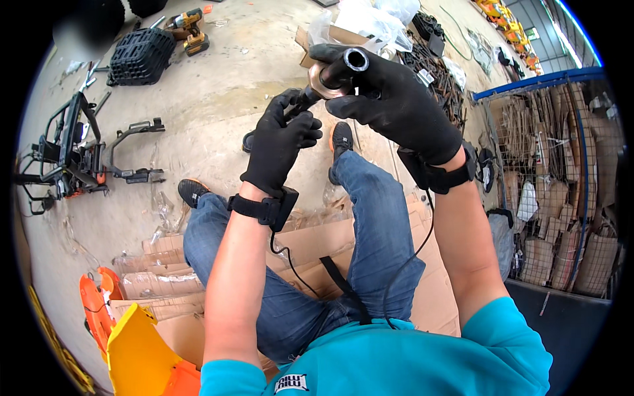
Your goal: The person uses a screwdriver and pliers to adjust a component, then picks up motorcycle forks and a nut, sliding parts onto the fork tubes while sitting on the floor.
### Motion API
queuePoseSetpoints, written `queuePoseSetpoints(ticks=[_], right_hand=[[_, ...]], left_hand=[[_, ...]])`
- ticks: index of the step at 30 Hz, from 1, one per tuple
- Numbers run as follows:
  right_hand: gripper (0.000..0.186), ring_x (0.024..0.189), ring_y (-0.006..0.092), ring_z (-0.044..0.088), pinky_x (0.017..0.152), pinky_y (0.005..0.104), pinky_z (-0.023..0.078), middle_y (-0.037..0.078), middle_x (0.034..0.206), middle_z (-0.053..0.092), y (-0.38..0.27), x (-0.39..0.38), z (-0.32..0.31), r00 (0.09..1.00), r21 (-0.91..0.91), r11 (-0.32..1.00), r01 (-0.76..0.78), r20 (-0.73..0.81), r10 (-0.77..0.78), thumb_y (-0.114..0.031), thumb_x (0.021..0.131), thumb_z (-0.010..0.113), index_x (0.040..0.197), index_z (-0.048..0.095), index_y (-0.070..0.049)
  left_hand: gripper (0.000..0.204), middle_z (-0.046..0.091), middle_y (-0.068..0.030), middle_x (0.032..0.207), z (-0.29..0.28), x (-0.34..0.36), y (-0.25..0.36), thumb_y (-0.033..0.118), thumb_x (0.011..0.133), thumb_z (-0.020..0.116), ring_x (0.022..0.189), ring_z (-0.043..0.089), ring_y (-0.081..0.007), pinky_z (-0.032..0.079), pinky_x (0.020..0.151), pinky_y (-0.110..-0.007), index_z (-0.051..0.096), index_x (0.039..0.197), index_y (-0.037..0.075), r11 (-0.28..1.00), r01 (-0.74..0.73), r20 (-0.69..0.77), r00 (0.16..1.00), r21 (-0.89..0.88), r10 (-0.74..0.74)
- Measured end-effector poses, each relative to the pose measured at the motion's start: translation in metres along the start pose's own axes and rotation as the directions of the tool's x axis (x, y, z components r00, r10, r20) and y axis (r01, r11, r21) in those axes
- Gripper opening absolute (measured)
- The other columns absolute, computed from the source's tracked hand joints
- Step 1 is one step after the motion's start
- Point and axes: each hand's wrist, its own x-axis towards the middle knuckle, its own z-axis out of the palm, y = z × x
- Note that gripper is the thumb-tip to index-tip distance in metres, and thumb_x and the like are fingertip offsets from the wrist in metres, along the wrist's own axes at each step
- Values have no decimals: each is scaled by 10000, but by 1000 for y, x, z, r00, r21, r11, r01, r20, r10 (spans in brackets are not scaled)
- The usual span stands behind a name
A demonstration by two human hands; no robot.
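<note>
Black gloves cover both of my hands, raised in front of me above my knees. My right hand is closed round a black tube, its open metal-rimmed end showing above the fingers. A bronze-coloured collar surrounds the part between my hands. On the other side of that collar, my left hand has its fingers curled round a dark rod-like part. Whether the tube and the rod are one piece is hidden by the collar and gloves.
Flattened cardboard lies under me. At the left stand a black metal frame, a black plastic case and a cordless drill. Dark metal parts are heaped ahead right, near a mesh cage of cardboard. Yellow panel nearby.
</note>
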Motion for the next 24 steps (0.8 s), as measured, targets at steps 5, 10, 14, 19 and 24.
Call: queuePoseSetpoints(ticks=[5, 10, 14, 19, 24], right_hand=[[357, 754, 73, 568, 684, 243, 494, 4, 897, 648, -9, -8, 33, 962, -244, 969, -23, -269, -45, -125, 782, 826, 1054, 610, -39], [609, 916, 120, 601, 800, 291, 504, 63, 1027, 665, -4, -1, 9, 998, 57, 997, -59, -10, 60, -158, 813, 797, 1342, 515, -54], [620, 956, 108, 593, 850, 288, 501, 63, 1070, 665, -8, 5, -9, 981, 116, 984, -138, 156, 119, -130, 803, 801, 1367, 550, -76], [396, 738, 146, 666, 666, 299, 533, 49, 827, 670, -1, -2, 39, 937, -254, 967, 6, -336, -94, -257, 774, 847, 978, 576, -53], [550, 825, 311, 681, 720, 380, 533, 162, 920, 669, 8, -3, 29, 947, -198, 971, 133, -263, -183, -330, 812, 788, 1218, 533, -59]], left_hand=[[457, 651, -108, 1071, 3, 1, -1, 80, 925, 607, 807, 661, -141, 552, 669, -264, 471, 1356, 12, 997, -76, 10, 997, -21, 76], [385, 669, -107, 1001, 0, -2, 0, 98, 943, 572, 830, 674, -155, 547, 693, -271, 491, 1311, 24, 997, -52, -12, 999, 62, 53], [362, 677, -106, 944, 3, -4, 1, 110, 952, 563, 826, 674, -158, 541, 703, -276, 496, 1299, 33, 996, -64, -30, 997, 62, 66], [396, 668, -99, 977, 0, 0, -1, 66, 929, 575, 816, 668, -137, 547, 669, -259, 500, 1314, 13, 993, -98, -20, 995, 69, 99], [417, 675, -106, 920, 2, 5, -5, 47, 909, 591, 759, 673, -144, 544, 640, -251, 495, 1313, 5, 997, -75, 19, 997, -3, 76]])
